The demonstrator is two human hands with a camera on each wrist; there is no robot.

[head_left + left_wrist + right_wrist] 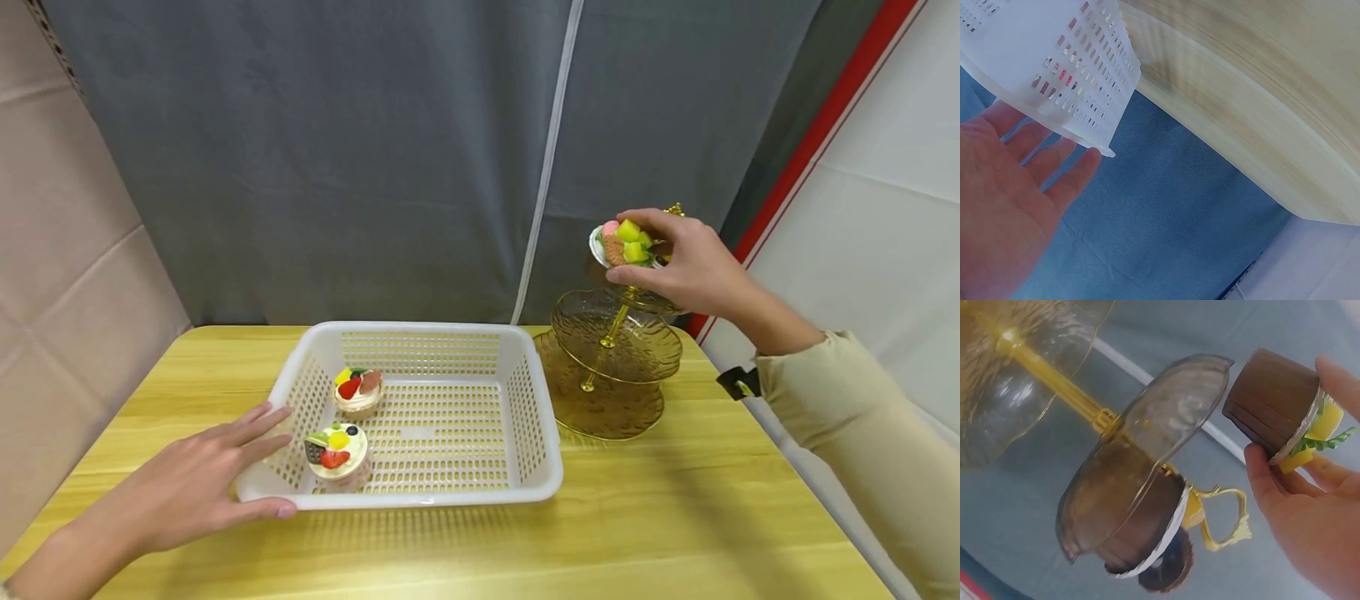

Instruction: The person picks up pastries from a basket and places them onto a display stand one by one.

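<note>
A: Nearest first: what is at lower left?

B: The left hand (pixel 198 471), fingers straight and spread at the corner of a white, rectangular, perforated plastic basket (pixel 427 500), fingertips on its rim.

A: And inside that?

B: Two fruit-topped cream cakes at its left end: a pale cup with strawberry pieces (pixel 341 458) and, farther up the frame, a small tart (pixel 358 398).

A: Where is the cake in hand?

B: Upper right of the head view. The right hand (pixel 693 258) pinches a brown-cased cupcake with yellow fruit cubes (pixel 615 246) between thumb and fingers, beside the top plate of a three-tier amber stand with a gold pole (pixel 645 358).

A: How does it lie?

B: Roughly upright, its axis near parallel to the pole. The relation to watch, I judge, is its base against that plate's edge; I cannot tell whether they touch. Another brown-cased cupcake (pixel 1163 509) already sits there.

A: Which hand is nearer the stand?

B: The right; the left is well apart.
</note>
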